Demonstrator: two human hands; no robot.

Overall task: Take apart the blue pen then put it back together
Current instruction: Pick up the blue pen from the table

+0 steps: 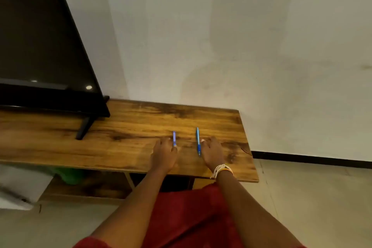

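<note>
Two pens lay on the wooden table [120,143], both pointing away from the person, well apart. The left hand [164,154] rested palm-down w/ fingers curled; its thumb side touched the short purple-blue pen [174,138], but a real grip couldn't be made out. The right hand [213,153], w/ a beaded bracelet [221,170] at the wrist, lay just beside the longer blue pen [198,141], fingertips near the barrel; gripping or only touching, couldn't tell. A black TV [40,46] stood at the table's left end.
</note>
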